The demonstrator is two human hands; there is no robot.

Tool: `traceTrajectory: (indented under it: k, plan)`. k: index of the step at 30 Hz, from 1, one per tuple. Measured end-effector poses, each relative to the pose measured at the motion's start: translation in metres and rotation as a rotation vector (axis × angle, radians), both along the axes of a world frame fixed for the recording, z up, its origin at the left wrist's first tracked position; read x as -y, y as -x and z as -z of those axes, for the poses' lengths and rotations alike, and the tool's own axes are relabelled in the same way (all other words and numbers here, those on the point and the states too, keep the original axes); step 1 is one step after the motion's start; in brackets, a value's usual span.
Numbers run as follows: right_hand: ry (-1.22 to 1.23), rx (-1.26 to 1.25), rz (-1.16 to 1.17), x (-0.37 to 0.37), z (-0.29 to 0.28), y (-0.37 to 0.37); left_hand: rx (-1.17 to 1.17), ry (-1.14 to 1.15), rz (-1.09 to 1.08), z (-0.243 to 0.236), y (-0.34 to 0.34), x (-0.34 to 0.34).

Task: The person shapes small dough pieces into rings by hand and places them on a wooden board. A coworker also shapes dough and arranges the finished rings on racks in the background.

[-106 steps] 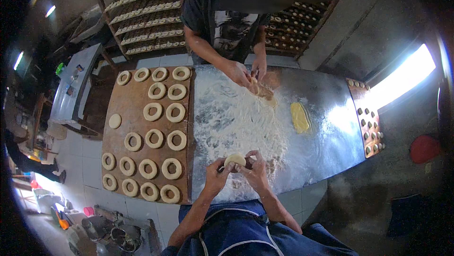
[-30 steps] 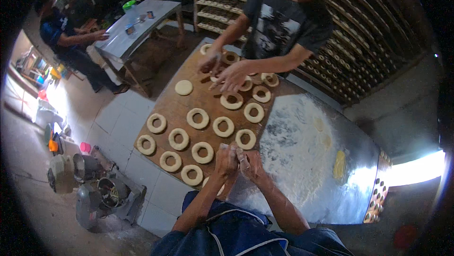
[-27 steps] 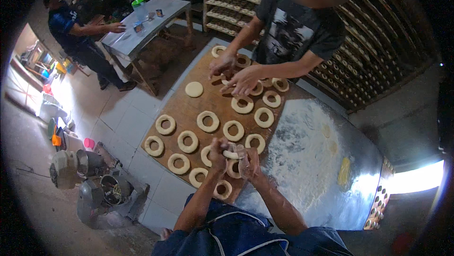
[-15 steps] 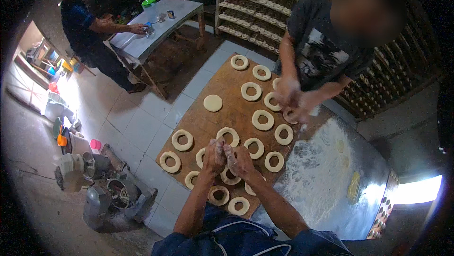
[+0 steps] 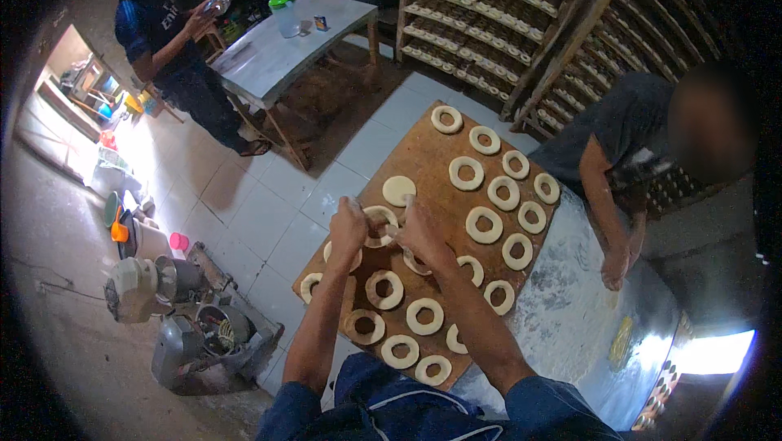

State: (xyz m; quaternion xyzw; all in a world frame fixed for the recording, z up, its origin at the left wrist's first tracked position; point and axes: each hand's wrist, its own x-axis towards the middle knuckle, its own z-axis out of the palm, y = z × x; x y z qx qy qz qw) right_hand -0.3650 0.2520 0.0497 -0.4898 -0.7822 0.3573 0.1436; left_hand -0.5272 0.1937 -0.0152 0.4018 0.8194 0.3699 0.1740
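Observation:
A pale dough ring (image 5: 380, 228) is held between my two hands, low over the floury wooden board (image 5: 383, 262). My left hand (image 5: 349, 223) curls at its left edge. My right hand (image 5: 417, 233) pinches its right edge, fingertips close to a flat round dough disc (image 5: 399, 191). Several other dough rings (image 5: 484, 225) lie spread over the board, some partly hidden beneath my forearms.
A co-worker's hand (image 5: 617, 268) reaches over the floured metal table (image 5: 562, 319) at right. Further off, another person stands by a white table (image 5: 285, 54). Racks (image 5: 481, 13) of dough rings line the back; mixers (image 5: 204, 331) stand at lower left.
My hands have parted from close together and now have a dough ring between them. The co-worker at right has leaned down rightward; the far person has raised their hands. The view has shifted.

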Motion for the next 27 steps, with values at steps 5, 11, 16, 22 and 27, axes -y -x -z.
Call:
traceTrajectory:
  k: [5,11,16,22,27]
  plan:
    - [-0.599,0.09,-0.107,-0.055,0.057,0.006,-0.336,-0.129,0.251,0.005,0.023,-0.007]
    - [-0.437,0.237,-0.295,-0.075,0.056,0.019,-0.083,-0.136,0.345,-0.006,0.02,-0.004]
    - [-0.405,0.278,-0.269,-0.098,0.038,0.019,0.247,-0.288,0.305,0.041,0.029,-0.017]
    - [0.049,-0.607,-0.07,-0.016,-0.026,-0.075,-0.056,-0.293,0.171,-0.014,0.002,0.007]
    - [-0.104,-0.17,0.404,0.113,-0.031,-0.273,0.455,-0.376,0.115,-0.083,-0.101,0.098]
